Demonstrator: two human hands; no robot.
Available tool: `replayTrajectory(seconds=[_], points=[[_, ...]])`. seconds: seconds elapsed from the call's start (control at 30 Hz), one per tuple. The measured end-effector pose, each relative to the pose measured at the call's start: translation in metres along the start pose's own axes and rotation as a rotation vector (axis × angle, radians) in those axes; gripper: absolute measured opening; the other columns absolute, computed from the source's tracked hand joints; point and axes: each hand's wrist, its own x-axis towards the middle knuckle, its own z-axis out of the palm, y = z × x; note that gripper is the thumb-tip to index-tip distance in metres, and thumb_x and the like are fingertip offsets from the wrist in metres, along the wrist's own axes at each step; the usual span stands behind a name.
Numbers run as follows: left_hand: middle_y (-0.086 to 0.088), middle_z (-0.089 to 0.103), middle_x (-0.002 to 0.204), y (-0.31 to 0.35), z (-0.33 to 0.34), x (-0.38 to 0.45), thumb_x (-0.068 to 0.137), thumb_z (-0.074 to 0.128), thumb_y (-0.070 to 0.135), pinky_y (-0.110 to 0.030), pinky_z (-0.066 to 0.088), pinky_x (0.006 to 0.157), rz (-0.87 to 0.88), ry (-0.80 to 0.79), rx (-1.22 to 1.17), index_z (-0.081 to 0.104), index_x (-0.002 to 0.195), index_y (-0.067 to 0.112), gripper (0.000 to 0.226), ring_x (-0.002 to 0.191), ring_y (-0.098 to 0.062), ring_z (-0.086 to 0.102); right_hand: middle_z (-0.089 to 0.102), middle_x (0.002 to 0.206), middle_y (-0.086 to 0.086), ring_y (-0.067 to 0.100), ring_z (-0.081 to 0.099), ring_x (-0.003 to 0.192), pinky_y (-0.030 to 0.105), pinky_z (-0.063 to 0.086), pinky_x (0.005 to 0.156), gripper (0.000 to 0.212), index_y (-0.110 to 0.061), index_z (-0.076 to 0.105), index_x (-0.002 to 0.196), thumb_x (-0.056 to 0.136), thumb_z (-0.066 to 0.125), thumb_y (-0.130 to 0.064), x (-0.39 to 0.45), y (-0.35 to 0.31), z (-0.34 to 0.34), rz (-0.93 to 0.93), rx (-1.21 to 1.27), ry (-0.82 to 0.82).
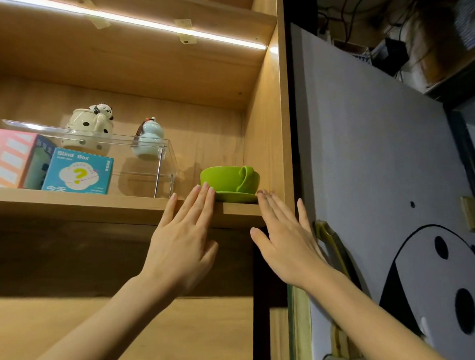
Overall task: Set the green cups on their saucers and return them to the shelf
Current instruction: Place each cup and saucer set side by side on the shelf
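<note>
two boxes stand at the left of the wooden shelf (95,204): a pink box (8,155) and a blue box (79,171) with a question mark, beside a clear case (151,160) with a spotted pot (88,129) and a pale blue jar (149,137) behind it. the left hand (181,245) is flat and open, fingers together, tips at the left edge of the green saucer (237,197). the green cup (228,178) sits on that saucer at the shelf's right end, handle towards the camera. the right hand (285,243) is also open, fingers slightly spread, tips at the saucer's right edge, holding nothing.
</note>
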Motion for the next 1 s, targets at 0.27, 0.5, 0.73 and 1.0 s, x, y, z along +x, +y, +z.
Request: replayTrajectory(seconds=[0.27,0.5,0.73,1.0], points=[[-0.011,0.032,0.148,-0.001,0.003,-0.001,0.071,0.043,0.037,-0.046,0.019,0.111,0.016,-0.030,0.076,0.024,0.141,0.007,0.079,0.136,-0.025,0.027,-0.008,0.159,-0.008,0.006,-0.010,0.145,0.040,-0.016,0.117,0.062,-0.023,-0.010,0.147,0.097,0.024,-0.036,-0.001,-0.001,0.001,0.010,-0.029,0.001],[-0.002,-0.013,0.155,0.001,-0.043,0.007,0.088,0.040,0.032,-0.032,-0.003,0.116,-0.040,-0.395,-0.173,-0.007,0.145,0.016,0.075,0.143,-0.013,-0.012,-0.004,0.160,0.001,0.014,-0.004,0.147,0.042,-0.005,0.120,0.068,-0.020,-0.011,0.147,0.096,0.032,-0.034,-0.010,-0.008,-0.029,0.053,0.013,-0.220],[-0.002,0.064,0.114,0.003,-0.112,-0.038,0.078,0.055,0.027,-0.024,0.046,0.088,-0.388,-0.453,-0.855,0.058,0.114,0.023,0.037,0.106,-0.015,0.057,0.052,0.138,0.002,0.018,0.044,0.129,0.033,0.032,0.107,0.063,-0.024,0.014,0.148,0.093,0.045,-0.030,-0.056,-0.024,-0.064,0.176,0.627,-0.168],[0.005,0.068,0.096,0.000,-0.143,-0.144,0.090,0.047,0.024,-0.022,0.050,0.072,-0.636,-0.528,-0.965,0.060,0.102,0.027,0.018,0.089,-0.006,0.064,0.068,0.096,-0.004,0.014,0.068,0.083,0.029,0.053,0.074,0.044,-0.024,0.040,0.136,0.093,0.046,-0.026,-0.166,-0.047,-0.020,0.315,0.850,-0.308]])
